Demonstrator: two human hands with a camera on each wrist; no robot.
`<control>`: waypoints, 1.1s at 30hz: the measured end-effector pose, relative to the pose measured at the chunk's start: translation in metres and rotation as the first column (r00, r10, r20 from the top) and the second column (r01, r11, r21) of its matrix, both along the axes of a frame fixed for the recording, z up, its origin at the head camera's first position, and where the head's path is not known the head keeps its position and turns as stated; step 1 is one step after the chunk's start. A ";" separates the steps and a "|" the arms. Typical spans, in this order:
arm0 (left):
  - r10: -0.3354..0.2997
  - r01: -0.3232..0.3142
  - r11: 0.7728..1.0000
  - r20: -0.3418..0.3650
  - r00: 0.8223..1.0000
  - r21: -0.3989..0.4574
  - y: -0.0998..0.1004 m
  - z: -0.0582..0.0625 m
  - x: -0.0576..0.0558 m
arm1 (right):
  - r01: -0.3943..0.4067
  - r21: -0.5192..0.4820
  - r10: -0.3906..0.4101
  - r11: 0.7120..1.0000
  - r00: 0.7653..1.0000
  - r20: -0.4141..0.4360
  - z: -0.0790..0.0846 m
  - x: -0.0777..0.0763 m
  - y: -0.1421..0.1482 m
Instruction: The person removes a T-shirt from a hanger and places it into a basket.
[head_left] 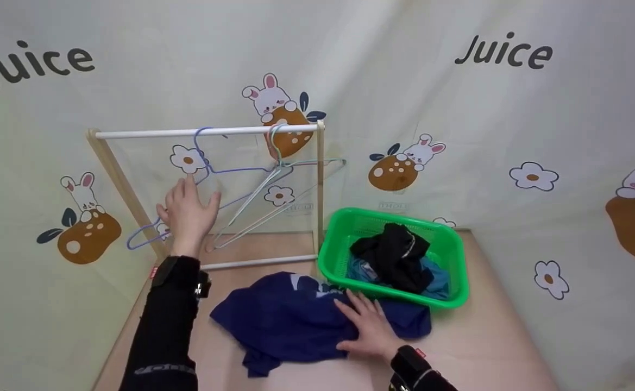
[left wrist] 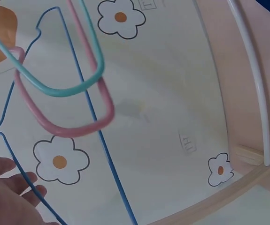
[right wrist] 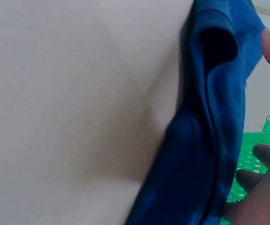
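My left hand (head_left: 191, 212) is raised in front of the rack with fingers extended. Closest to it is a blue hanger (head_left: 238, 170) hooked on the rack's bar. In the left wrist view, the fingers (left wrist: 17, 183) lie beside the blue hanger's wire (left wrist: 107, 154); contact cannot be made out. My right hand (head_left: 372, 330) is spread over a navy garment (head_left: 295, 326) on the table, fingertips near the basket. From the right wrist, the navy garment (right wrist: 181, 164) stands out beside the fingers (right wrist: 266, 154), which are not curled round it.
The wooden-legged clothes rack (head_left: 208, 132) stands at the back left. A pink hanger (left wrist: 78, 131) and a teal hanger (left wrist: 62, 92) also hang there. To its right, a green basket (head_left: 461, 260) holds a black garment (head_left: 396, 255) and a teal garment (head_left: 437, 279). Printed cloth surrounds the table (head_left: 491, 336).
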State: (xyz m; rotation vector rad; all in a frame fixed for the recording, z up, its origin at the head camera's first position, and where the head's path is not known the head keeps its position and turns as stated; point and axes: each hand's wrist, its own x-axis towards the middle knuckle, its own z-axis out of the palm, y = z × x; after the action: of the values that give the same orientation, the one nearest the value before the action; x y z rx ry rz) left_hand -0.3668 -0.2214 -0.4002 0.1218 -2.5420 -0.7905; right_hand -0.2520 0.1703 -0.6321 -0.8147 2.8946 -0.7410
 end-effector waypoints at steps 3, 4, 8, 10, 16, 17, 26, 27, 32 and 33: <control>0.017 -0.018 1.000 0.054 0.998 0.004 -0.005 -0.007 0.003 | 0.016 0.009 -0.016 1.000 1.000 0.021 -0.004 -0.001 -0.004; 0.019 -0.019 1.000 0.059 0.998 0.004 -0.006 -0.010 0.003 | 0.022 0.013 -0.022 1.000 0.999 0.029 -0.005 -0.002 -0.005; 0.021 -0.021 1.000 0.053 0.998 0.000 -0.011 -0.019 0.006 | 0.037 0.050 -0.040 0.998 0.997 0.063 -0.012 -0.003 -0.010; 0.019 -0.019 1.000 0.042 0.999 -0.006 -0.012 -0.023 0.008 | 0.039 0.078 -0.045 0.996 0.996 0.075 -0.014 -0.003 -0.012; 0.002 -0.001 0.999 0.023 1.000 -0.035 -0.013 -0.030 0.013 | 0.060 0.152 -0.066 0.987 0.997 0.035 -0.020 -0.002 -0.016; 0.000 0.001 0.999 0.026 1.000 -0.045 -0.014 -0.032 0.014 | 0.070 0.155 -0.074 0.985 0.997 0.021 -0.020 -0.001 -0.017; 0.043 -0.042 0.997 0.013 0.999 -0.071 -0.028 -0.046 0.027 | 0.143 0.132 -0.130 0.981 0.986 -0.104 -0.019 -0.001 -0.021; 0.051 -0.050 0.997 0.008 0.999 -0.065 -0.031 -0.048 0.028 | 0.149 0.130 -0.135 0.980 0.985 -0.112 -0.019 -0.001 -0.022; 0.094 -0.094 0.995 0.017 0.995 -0.030 -0.047 -0.060 0.037 | 0.169 0.123 -0.151 0.978 0.978 -0.147 -0.017 0.001 -0.025; 0.104 -0.104 0.994 0.025 0.994 -0.021 -0.051 -0.062 0.039 | 0.171 0.120 -0.152 0.978 0.976 -0.153 -0.017 0.001 -0.025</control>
State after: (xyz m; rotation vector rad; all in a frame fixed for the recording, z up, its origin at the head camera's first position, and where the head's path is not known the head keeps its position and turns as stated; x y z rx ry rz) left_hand -0.3275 -0.2724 -0.4624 0.2576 -2.5441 -0.7274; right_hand -0.2510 0.1450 -0.6495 -0.6489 3.1278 -0.5127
